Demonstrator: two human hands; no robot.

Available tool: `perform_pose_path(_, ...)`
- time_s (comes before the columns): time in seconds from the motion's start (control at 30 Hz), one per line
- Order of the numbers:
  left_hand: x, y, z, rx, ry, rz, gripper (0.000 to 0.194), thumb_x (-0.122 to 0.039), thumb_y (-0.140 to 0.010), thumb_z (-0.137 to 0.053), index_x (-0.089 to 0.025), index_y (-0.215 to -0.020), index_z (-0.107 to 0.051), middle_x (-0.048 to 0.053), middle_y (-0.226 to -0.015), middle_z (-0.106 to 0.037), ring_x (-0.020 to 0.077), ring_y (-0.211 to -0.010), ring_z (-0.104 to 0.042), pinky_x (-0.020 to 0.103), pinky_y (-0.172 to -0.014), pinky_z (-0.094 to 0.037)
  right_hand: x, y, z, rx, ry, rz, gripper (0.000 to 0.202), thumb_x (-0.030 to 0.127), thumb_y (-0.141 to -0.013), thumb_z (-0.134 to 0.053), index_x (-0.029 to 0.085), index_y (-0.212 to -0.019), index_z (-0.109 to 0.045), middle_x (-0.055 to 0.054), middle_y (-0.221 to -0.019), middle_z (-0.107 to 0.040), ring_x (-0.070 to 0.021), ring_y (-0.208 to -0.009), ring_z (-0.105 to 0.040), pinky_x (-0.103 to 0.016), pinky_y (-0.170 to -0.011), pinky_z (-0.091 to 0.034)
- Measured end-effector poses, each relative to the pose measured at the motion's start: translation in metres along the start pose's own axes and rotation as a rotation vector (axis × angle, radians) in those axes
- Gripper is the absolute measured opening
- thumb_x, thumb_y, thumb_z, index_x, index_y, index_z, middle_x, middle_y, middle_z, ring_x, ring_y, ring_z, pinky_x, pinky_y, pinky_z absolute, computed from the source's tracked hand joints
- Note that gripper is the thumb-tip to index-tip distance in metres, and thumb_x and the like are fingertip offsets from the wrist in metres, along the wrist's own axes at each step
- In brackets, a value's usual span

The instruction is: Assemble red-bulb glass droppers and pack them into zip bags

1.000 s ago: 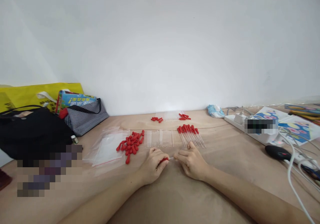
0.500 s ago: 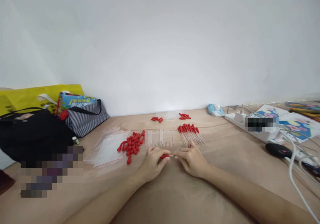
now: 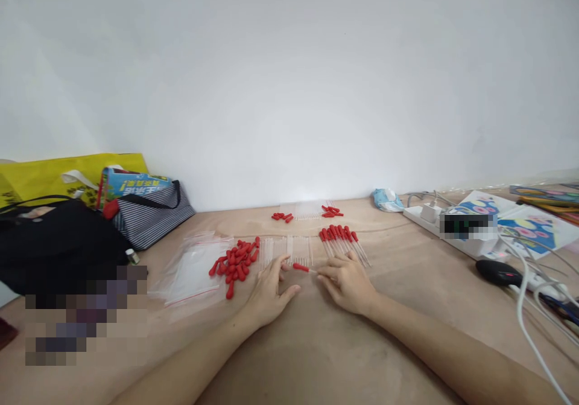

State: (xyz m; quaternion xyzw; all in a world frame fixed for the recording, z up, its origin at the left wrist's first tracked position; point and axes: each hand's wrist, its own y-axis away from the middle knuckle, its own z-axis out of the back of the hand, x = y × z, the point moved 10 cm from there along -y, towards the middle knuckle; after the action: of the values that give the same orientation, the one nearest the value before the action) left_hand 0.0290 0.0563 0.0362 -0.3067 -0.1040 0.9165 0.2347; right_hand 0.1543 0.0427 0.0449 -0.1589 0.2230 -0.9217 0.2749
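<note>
right hand [image 3: 346, 281] holding red-capped dropper [image 3: 301, 267]

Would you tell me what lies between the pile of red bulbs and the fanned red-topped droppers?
A row of thin clear tubes lies between the pile of red bulbs and the red-topped droppers, as the head view shows.

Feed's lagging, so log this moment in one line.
left hand: open | right hand: holding red-bulbed dropper | loose red bulbs: piled left | clear tubes: middle | other droppers: right
</note>
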Motion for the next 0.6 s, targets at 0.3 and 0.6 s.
perform_pose_path(0.3,-0.011,-0.004,-0.008,0.101,-0.063,-0.058,0.004,-0.020,-0.075,-0.049,-0.018,-0.074,-0.052,0.003,-0.080,-0.058,0.0184,-0.077,-0.053,0.030,-0.069,-0.041,-0.077,-0.021,0.001,-0.113,-0.011,-0.563,0.016,0.030,-0.077,-0.045,0.021,-0.079,-0.057,0.000,-0.069,-0.064,-0.0152,-0.069,-0.055,-0.030,-0.072,-0.024)
perform_pose_path(0.6,-0.011,-0.003,-0.007,0.084,-0.079,-0.085,0.005,-0.020,-0.075,-0.049,-0.018,-0.072,-0.053,0.002,-0.078,-0.057,0.0178,-0.075,-0.053,0.029,-0.068,-0.041,-0.071,-0.045,-0.018,0.058,0.171,-0.687,0.021,0.026,-0.077,-0.040,0.019,-0.080,-0.060,-0.008,-0.076,-0.065,-0.0212,-0.079,-0.057,-0.035,-0.075,-0.022)
